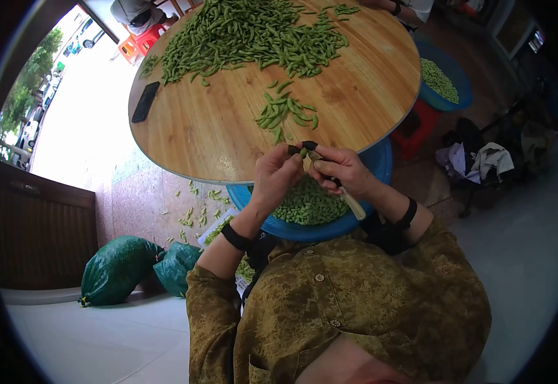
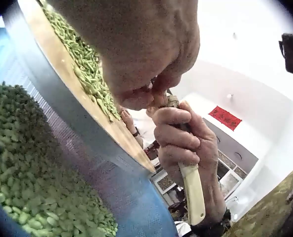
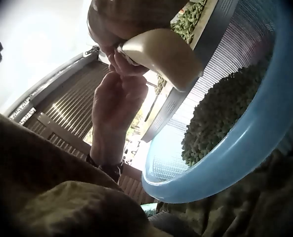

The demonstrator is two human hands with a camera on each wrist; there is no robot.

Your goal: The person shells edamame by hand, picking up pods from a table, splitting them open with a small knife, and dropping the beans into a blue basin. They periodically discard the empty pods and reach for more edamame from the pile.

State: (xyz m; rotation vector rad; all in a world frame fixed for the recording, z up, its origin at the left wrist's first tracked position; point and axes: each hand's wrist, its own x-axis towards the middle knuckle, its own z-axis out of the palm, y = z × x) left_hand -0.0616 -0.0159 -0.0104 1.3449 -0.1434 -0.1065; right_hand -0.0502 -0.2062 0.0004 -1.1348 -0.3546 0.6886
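Observation:
My left hand (image 1: pixel 278 173) pinches a green bean pod (image 1: pixel 303 153) just past the near edge of the round wooden table (image 1: pixel 208 121). Opposite it, my right hand (image 1: pixel 345 171) grips a tool with a curved cream handle (image 1: pixel 355 206); its working end is hidden among the fingers. The two hands meet at the pod, and dark covers wrap some fingertips. Below them a blue basin (image 1: pixel 272 229) holds a mound of shelled green beans (image 1: pixel 311 203). Beyond the hands, a small cluster of pods (image 1: pixel 285 114) lies on the tabletop.
A large heap of pods (image 1: pixel 247 35) covers the table's far side, with a black phone (image 1: pixel 145 102) at the left. Another blue basin (image 1: pixel 461 83) of beans stands at right. Green sacks (image 1: pixel 118 269) and scattered pods (image 1: pixel 189 217) lie on the floor at left.

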